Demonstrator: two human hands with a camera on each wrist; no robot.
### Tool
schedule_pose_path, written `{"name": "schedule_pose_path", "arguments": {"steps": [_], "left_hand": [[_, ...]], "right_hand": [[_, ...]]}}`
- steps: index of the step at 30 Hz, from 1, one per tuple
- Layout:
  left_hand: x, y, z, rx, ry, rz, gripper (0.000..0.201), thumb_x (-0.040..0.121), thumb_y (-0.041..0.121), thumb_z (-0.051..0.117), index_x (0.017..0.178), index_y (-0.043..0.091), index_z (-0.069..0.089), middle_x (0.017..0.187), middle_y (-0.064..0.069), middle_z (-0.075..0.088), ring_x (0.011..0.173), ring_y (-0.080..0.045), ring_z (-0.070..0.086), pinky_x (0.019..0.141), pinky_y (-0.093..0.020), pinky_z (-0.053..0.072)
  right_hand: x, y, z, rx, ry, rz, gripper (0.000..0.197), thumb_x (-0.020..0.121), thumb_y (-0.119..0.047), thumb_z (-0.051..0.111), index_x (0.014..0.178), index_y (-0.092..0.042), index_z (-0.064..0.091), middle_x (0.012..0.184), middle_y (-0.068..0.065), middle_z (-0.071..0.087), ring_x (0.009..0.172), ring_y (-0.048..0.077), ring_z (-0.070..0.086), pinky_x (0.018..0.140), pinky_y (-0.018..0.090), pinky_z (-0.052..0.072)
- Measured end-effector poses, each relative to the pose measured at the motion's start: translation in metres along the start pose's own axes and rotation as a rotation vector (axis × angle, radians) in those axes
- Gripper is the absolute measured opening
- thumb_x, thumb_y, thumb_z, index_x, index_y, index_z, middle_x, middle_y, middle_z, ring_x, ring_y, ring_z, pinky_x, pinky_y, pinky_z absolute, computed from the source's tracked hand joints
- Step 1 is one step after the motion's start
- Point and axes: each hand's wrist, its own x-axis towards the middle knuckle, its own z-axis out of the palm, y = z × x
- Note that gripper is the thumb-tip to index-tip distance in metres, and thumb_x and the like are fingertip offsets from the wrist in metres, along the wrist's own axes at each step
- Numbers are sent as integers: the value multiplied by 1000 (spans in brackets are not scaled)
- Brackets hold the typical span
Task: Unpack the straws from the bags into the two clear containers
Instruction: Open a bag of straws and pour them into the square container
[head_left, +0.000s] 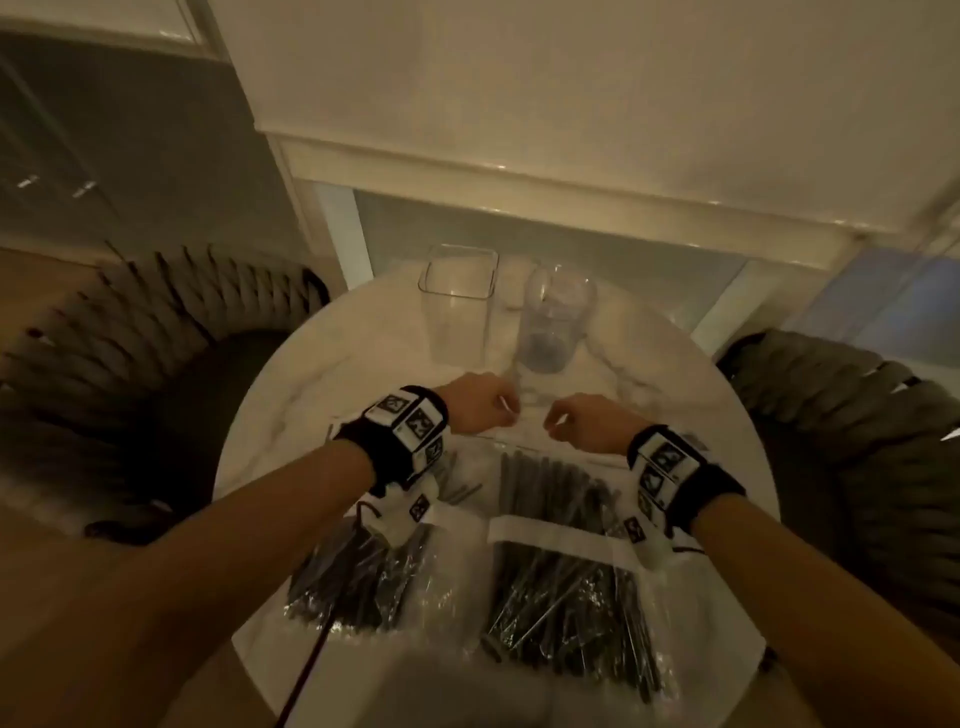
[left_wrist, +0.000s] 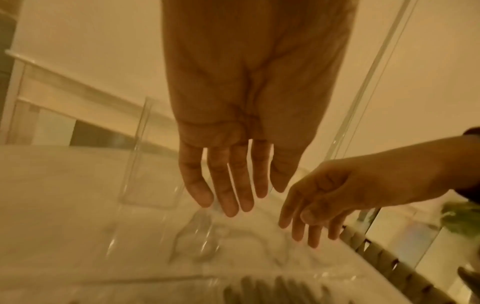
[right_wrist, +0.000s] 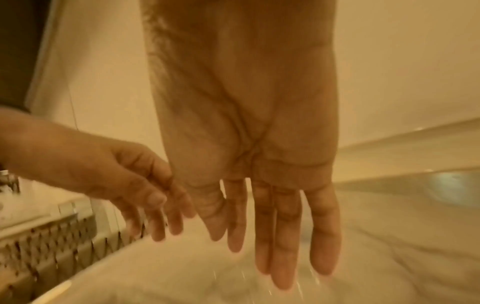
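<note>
Both hands hover over the far ends of two bags of straws on a round marble table.

The left hand (head_left: 480, 402) and right hand (head_left: 584, 421) sit close together, fingers straight and loosely spread in both wrist views, holding nothing. Beneath the forearms lie two clear plastic bags of dark straws, the left bag (head_left: 363, 582) and the right bag (head_left: 566, 571), side by side on the table (head_left: 322, 374). Beyond the hands stand a square clear container (head_left: 457, 306) and, just beside it, a round clear container (head_left: 556, 322); I cannot make out any straws inside them. Woven chairs (head_left: 130, 338) flank the table.
</note>
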Motion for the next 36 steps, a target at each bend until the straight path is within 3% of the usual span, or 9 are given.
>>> {"name": "schedule_pose_path", "arguments": {"steps": [5, 10, 17, 19, 21, 25, 29, 34, 36], "left_hand": [[37, -16, 33, 62, -98, -156, 41, 93, 21, 54, 131, 8, 47, 136, -16, 50, 123, -32, 48, 99, -32, 39], [56, -25, 54, 94, -99, -163, 47, 94, 22, 52, 135, 5, 39, 137, -20, 48, 123, -34, 49, 99, -37, 39], [54, -25, 53, -192, -29, -171, 72, 88, 35, 61, 144, 8, 24, 149, -13, 36, 133, -31, 41, 105, -34, 34], [42, -25, 44, -407, 56, -209, 71, 81, 42, 67, 138, 11, 37, 140, -8, 47, 123, -28, 51, 102, -36, 41], [25, -22, 30, -596, 85, -161, 45, 83, 41, 65, 115, 10, 58, 115, -7, 64, 102, -23, 62, 91, -37, 50], [-23, 3, -5, -786, 143, 77, 16, 91, 21, 58, 91, 7, 66, 81, -3, 67, 80, -14, 64, 81, -28, 53], [-58, 24, -21, -668, 216, 228, 18, 90, 19, 60, 91, 3, 67, 83, -5, 69, 75, -12, 63, 74, -23, 49], [-93, 44, -24, -475, 818, -8, 34, 85, 48, 59, 85, 14, 56, 79, 2, 61, 71, -12, 58, 64, -22, 45], [-111, 57, -24, -632, 671, -41, 48, 82, 58, 56, 81, 10, 56, 72, -3, 64, 64, -16, 63, 62, -28, 52]], "right_hand": [[34, 24, 36, -51, -41, 116, 36, 95, -13, 50, 129, -4, 53, 140, 17, 49, 127, 32, 47, 103, 34, 37], [52, 34, 53, -65, -44, 162, 28, 94, -20, 48, 116, -7, 60, 124, 16, 59, 113, 33, 56, 102, 45, 41], [29, 27, 27, 90, 26, -5, 20, 91, -8, 57, 105, 1, 69, 112, 15, 68, 103, 26, 61, 82, 22, 41], [10, 17, 9, 125, 112, -75, 17, 90, -8, 57, 99, -4, 71, 103, 11, 70, 86, 15, 60, 73, 12, 38], [-14, 7, -11, 126, 207, -162, 15, 91, -13, 60, 96, -6, 72, 91, 4, 68, 70, 2, 52, 60, 3, 33], [-68, -9, -43, 140, 275, -279, 17, 91, -16, 59, 98, -7, 72, 78, -8, 61, 59, -9, 53, 62, -3, 36], [-109, -24, -50, 140, 286, -350, 17, 91, -12, 56, 99, -9, 71, 65, -16, 59, 55, -13, 58, 57, 3, 44], [-136, -40, -33, 231, 512, -362, 15, 91, -17, 60, 94, -10, 73, 61, -18, 59, 51, -11, 59, 57, 5, 47], [-143, -47, -25, 273, 566, -380, 13, 91, -15, 61, 92, -11, 73, 60, -19, 60, 55, -10, 61, 56, 3, 44]]}}
